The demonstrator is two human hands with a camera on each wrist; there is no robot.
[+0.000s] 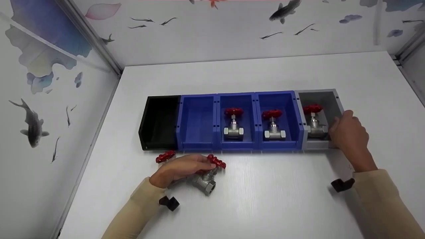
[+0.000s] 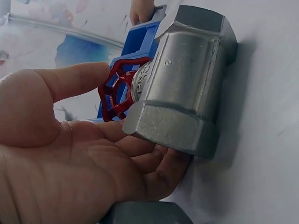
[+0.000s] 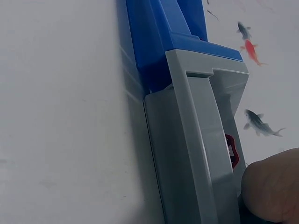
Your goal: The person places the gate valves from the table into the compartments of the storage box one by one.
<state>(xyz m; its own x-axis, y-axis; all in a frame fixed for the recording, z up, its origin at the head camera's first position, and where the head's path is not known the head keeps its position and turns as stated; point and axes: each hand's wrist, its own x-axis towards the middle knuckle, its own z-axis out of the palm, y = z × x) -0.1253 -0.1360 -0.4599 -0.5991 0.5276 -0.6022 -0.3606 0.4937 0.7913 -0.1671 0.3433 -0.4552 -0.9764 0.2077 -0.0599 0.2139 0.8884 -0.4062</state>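
Valve (image 2: 184, 77) in left fingers (image 2: 167, 173), metal, hex-ended; spoked red handwheel (image 1: 217, 161)

Our right hand (image 3: 273, 186) is touching the gray bin (image 3: 173, 149). We're seeing a red handwheel (image 3: 236, 157) inside, a blue bin (image 3: 148, 37) adjoining.

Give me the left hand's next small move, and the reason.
The left hand should probably lift its valve toward the leftmost blue bin: that bin lies just beyond and shows no valve, while the other two blue bins and the grey bin hold one each.
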